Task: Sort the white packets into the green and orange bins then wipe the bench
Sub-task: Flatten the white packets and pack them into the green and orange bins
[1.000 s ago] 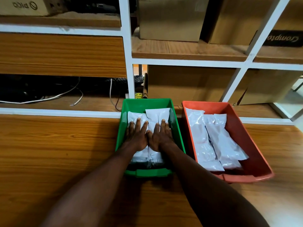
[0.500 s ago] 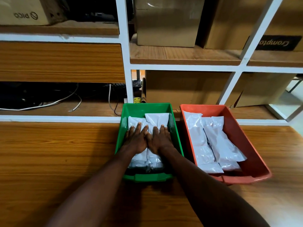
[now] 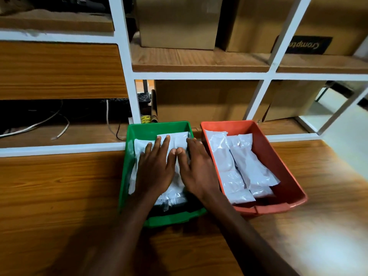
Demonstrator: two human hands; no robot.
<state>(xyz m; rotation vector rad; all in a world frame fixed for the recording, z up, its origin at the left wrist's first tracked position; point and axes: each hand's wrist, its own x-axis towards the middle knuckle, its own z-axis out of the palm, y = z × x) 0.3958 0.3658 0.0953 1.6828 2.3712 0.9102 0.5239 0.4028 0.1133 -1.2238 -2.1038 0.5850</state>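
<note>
Cardboard boxes (image 3: 179, 20) fill the far shelves; I see both hands (left hand (image 3: 155, 168), right hand (image 3: 197, 170)) flat, side by side, pressing white packets (image 3: 177, 138) in the green bin (image 3: 127, 176).

Two bare forearms, no sleeves in view; left hand (image 3: 157, 168) and right hand (image 3: 196, 170) wear no gloves, rings, watch or wristbands

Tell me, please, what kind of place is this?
Probably a storeroom or a workshop packing area. Cardboard boxes fill a white-framed wooden shelf unit, loose cables lie in one bay, and white packets sit sorted in plastic bins on a wooden bench.
</note>
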